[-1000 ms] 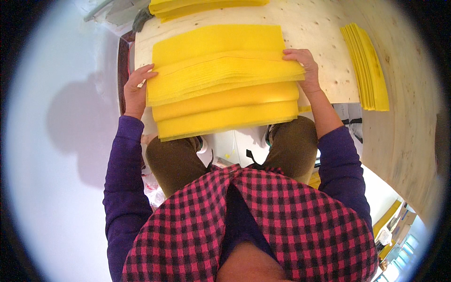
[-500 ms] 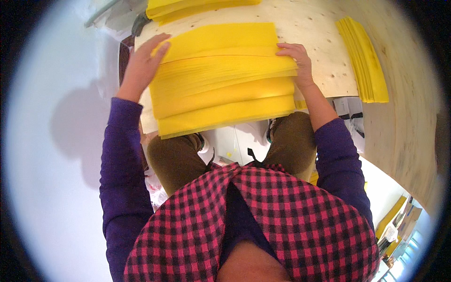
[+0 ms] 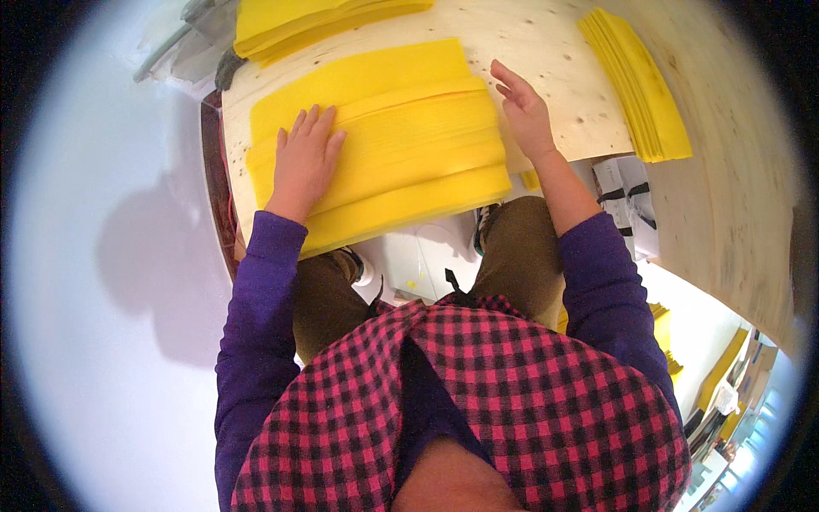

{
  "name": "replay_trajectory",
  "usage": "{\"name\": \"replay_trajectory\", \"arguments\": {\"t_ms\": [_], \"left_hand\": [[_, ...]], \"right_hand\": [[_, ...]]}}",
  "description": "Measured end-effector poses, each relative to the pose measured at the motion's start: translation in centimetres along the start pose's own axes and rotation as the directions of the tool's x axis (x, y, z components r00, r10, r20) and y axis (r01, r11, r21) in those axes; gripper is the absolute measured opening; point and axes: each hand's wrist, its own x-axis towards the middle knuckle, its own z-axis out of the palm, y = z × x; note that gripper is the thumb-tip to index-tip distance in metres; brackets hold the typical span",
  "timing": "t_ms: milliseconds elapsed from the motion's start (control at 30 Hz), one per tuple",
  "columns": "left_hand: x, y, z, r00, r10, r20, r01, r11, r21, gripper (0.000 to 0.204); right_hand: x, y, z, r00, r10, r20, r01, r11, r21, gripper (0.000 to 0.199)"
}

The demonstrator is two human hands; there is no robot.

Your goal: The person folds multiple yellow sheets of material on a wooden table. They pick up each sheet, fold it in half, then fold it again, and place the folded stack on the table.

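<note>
The left hand (image 3: 307,158) is released: palm down, fingers extended and slightly spread, resting on the left portion of the yellow sheet stack (image 3: 414,141). Its fingers point away from the person; it grips nothing. The stack lies on the table (image 3: 533,38), in front of the person, with its near edge above the knees. Its long axis runs left to right, the right end angled slightly away from the person; the layered edges run along this axis. Beyond it, a folded yellow bundle (image 3: 333,26) lies roughly parallel. The right hand (image 3: 522,111) is released, fingers partly extended, just beside the stack's right edge; contact cannot be determined. Farther right, a pleated yellow bundle (image 3: 636,85) points obliquely away from the person.
</note>
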Motion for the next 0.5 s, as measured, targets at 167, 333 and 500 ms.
{"name": "replay_trajectory", "arguments": {"t_ms": [167,333,500], "left_hand": [[-0.3,0.4,0.2,1.000,-0.011,-0.005,0.012,1.000,0.020,0.049],[-0.7,0.9,0.3,1.000,-0.020,0.006,0.020,0.998,0.060,0.048],[-0.9,1.1,0.5,1.000,0.019,-0.008,-0.018,0.999,0.045,0.053]], "right_hand": [[0.0,-1.3,1.1,0.948,0.317,-0.012,-0.289,0.878,0.381,0.054],[-0.6,-3.5,3.1,0.901,0.431,0.047,-0.430,0.876,0.219,0.063],[-1.0,-4.6,3.5,0.931,0.364,0.023,-0.365,0.930,0.040,0.065]]}}
